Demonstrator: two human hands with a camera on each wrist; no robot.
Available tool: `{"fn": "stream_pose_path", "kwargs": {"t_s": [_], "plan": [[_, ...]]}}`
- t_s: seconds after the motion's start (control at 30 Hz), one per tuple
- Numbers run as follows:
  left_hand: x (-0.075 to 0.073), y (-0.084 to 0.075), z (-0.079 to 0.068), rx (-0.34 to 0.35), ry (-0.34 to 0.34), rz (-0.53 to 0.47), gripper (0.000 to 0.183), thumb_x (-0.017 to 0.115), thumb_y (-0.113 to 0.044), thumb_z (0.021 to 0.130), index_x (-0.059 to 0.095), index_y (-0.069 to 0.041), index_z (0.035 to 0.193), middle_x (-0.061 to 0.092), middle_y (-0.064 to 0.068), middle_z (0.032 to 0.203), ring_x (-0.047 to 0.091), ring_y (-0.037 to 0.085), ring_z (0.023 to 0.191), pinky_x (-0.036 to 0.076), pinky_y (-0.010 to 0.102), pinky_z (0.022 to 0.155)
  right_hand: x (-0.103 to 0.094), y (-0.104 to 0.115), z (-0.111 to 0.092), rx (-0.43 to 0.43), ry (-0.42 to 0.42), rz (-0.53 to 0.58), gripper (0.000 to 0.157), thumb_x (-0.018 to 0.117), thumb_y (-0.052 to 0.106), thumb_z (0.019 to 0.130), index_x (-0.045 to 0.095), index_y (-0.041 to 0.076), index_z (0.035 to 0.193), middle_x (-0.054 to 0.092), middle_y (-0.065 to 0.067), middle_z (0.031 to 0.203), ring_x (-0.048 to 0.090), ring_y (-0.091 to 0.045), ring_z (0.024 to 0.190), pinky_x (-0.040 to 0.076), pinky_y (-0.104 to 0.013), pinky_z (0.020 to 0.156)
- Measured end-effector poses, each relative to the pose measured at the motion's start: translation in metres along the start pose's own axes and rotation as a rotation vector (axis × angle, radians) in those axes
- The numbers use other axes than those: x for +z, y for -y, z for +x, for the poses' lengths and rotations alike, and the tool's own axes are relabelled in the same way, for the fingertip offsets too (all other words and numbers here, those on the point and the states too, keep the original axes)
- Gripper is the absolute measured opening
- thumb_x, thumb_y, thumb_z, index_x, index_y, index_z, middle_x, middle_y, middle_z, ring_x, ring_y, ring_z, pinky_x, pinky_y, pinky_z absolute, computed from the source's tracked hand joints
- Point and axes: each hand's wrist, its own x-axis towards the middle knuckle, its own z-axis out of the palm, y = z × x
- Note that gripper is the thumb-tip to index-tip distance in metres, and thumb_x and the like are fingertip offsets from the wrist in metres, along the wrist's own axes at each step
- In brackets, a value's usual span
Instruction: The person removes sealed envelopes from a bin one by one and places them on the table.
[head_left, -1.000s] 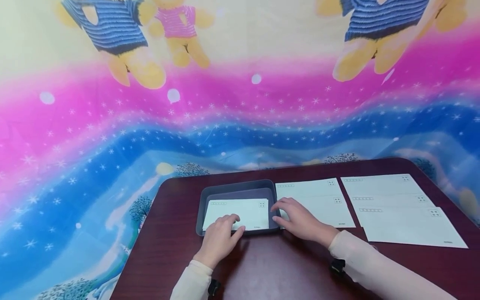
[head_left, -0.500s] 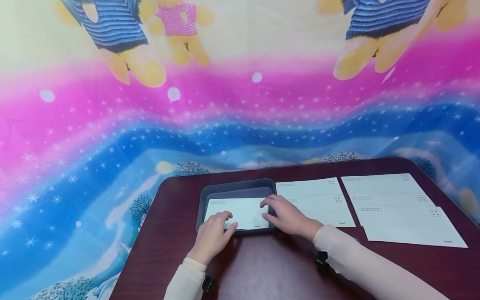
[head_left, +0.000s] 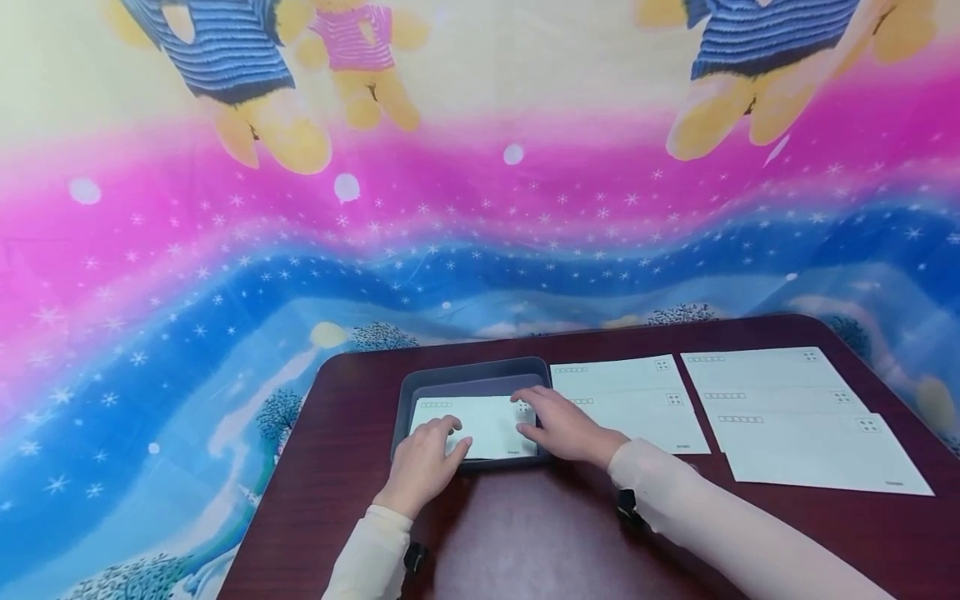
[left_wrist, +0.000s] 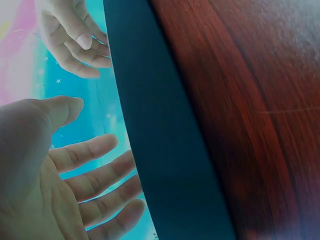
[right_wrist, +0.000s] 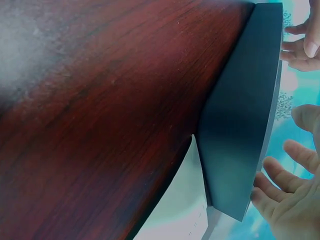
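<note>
In the head view, a white envelope (head_left: 483,425) with a row of small boxes and a stamp square lies in the dark grey tray (head_left: 480,367). Over its left part is my left hand (head_left: 422,464); in the left wrist view the left fingers (left_wrist: 92,185) spread loosely beside the tray's wall (left_wrist: 160,120). My right hand (head_left: 564,427) reaches over the tray's right side, partly hiding the stamp square. Its fingers (right_wrist: 282,175) look loosely bent in the right wrist view and hold nothing. Whether either hand touches the envelope cannot be told.
Right of the tray, overlapping envelopes (head_left: 637,429) lie flat, their nearest corner close against the tray. Farther right is another overlapping group of envelopes (head_left: 817,454). Everything rests on a dark reddish-brown table (head_left: 517,533), before a patterned cloth backdrop (head_left: 480,200).
My right hand has moved left, from the tray's right rim to over the envelope inside. My left hand has shifted slightly left. The envelopes outside the tray look unmoved.
</note>
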Motion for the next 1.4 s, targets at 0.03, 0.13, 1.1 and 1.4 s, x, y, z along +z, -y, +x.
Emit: {"fn": "stream_pose_path", "kwargs": {"t_s": [0.03,0.13,1.1,1.4], "plan": [[0.000,0.000,0.001,-0.001,0.001,0.001,0.027,0.070,-0.036,0.094,0.071,-0.014,0.111,0.075,0.005,0.103,0.069,0.018,0.083,0.056,0.037,0.067,0.000,0.000,0.001,0.004,0.007,-0.001,0.048,0.067,0.022,0.098,0.054,0.007,0.141,0.060,-0.012,0.139,0.057,-0.028,0.130,0.048,-0.049,0.106],[0.001,0.002,0.003,0.000,0.002,0.004,0.027,0.070,-0.035,0.094,0.071,-0.014,0.110,0.075,0.005,0.103,0.069,0.018,0.082,0.056,0.037,0.067,0.002,0.000,0.006,0.023,0.029,-0.001,0.054,0.068,0.023,0.097,0.050,0.009,0.146,0.057,-0.012,0.144,0.054,-0.029,0.135,0.045,-0.050,0.109],[0.005,0.001,0.014,0.000,0.032,0.032,0.029,0.068,-0.036,0.095,0.071,-0.013,0.112,0.075,0.007,0.100,0.069,0.020,0.079,0.056,0.039,0.065,0.022,0.004,0.026,0.039,0.119,-0.223,0.077,0.085,0.029,0.082,0.049,0.009,0.147,0.057,-0.019,0.136,0.055,-0.034,0.127,0.046,-0.047,0.107],[0.007,0.001,0.014,-0.002,0.040,0.030,0.029,0.069,-0.036,0.095,0.071,-0.013,0.112,0.075,0.006,0.099,0.069,0.020,0.079,0.056,0.039,0.065,0.022,0.003,0.029,0.051,0.113,-0.242,0.079,0.088,0.033,0.079,0.051,0.010,0.145,0.059,-0.017,0.131,0.055,-0.035,0.118,0.046,-0.051,0.101]]}}
